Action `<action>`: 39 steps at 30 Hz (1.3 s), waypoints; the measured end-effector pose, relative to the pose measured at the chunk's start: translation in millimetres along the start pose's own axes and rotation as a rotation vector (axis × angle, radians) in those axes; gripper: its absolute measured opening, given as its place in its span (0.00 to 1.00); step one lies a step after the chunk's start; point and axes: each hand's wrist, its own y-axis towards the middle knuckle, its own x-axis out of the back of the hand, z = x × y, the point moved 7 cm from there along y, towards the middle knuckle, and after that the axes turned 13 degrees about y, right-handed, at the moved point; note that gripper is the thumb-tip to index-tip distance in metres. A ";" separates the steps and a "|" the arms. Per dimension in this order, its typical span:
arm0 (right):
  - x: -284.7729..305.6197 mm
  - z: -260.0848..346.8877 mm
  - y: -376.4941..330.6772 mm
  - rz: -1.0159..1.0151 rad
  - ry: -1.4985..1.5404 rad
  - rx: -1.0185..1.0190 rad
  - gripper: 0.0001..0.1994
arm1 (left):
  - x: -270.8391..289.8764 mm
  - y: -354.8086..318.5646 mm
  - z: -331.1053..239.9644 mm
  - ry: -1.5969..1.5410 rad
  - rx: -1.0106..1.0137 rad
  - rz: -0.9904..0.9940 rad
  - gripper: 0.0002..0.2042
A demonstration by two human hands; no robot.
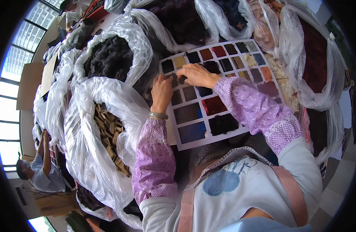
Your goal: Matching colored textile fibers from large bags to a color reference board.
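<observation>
A white board (174,134) with a grid of square cells lies tilted before me. Its cells hold fibre-like patches in black, brown, red, blue, tan and orange. My left hand (161,92) is at the board's left edge, with its fingers curled at a dark brown patch (175,82) in the upper left. Close beside it, my right hand (198,74) reaches over from the right, its bent fingers pressed together at the same area. Whatever the fingertips pinch is hidden. A red patch (214,105) and a large black patch (223,124) show below my right wrist.
Clear plastic bags crowd around the board. One holds dark grey fibre (110,58), another brown strip-like pieces (107,133), and one at right dark red fibre (314,58). Another person (46,170) works at far left, near a cardboard sheet (29,87).
</observation>
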 end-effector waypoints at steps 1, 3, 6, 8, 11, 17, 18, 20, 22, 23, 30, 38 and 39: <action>-4.7 -2.6 4.7 0.025 0.056 -0.040 0.09 | 1.0 -2.4 3.8 0.035 0.014 0.004 0.12; -9.9 -13.3 2.3 0.032 0.133 -0.096 0.10 | -1.8 -0.6 0.0 0.072 0.023 0.047 0.12; -14.0 -18.0 -0.4 -0.029 0.074 -0.121 0.08 | 0.3 6.0 -7.0 0.120 0.019 0.110 0.11; -10.9 -11.3 -0.9 -0.028 0.022 -0.106 0.06 | 4.3 5.9 -10.7 0.140 0.037 0.177 0.11; -13.9 -0.8 5.7 0.056 -0.270 -0.108 0.06 | 3.9 3.8 -13.4 0.130 -0.005 0.206 0.10; -24.4 3.2 14.9 0.118 -0.312 0.027 0.05 | 8.6 -10.9 -30.6 0.043 -0.101 0.201 0.19; -20.7 0.9 16.9 0.102 -0.310 0.019 0.05 | 7.7 -13.4 -35.2 0.077 -0.109 0.217 0.22; -22.5 -6.8 21.4 0.162 -0.281 -0.026 0.05 | 2.0 -15.2 -36.6 0.097 -0.139 0.262 0.25; -22.6 -13.3 17.2 0.125 -0.260 0.011 0.05 | 5.6 -16.1 -44.0 0.084 -0.194 0.227 0.26; -20.4 -17.4 14.4 0.118 -0.232 0.006 0.05 | 7.5 -14.9 -48.0 0.091 -0.215 0.229 0.26; 101.2 -23.1 -24.6 0.047 0.138 0.103 0.10 | 1.9 -1.7 -60.2 0.402 -0.205 0.370 0.20; 399.8 -215.3 -104.0 -0.754 -0.780 -0.347 0.11 | 62.6 140.2 -86.4 -0.003 -0.181 0.030 0.11; 413.0 -231.6 -110.6 -0.775 -0.888 -0.299 0.12 | 61.3 166.7 -103.7 -0.040 -0.209 -0.008 0.10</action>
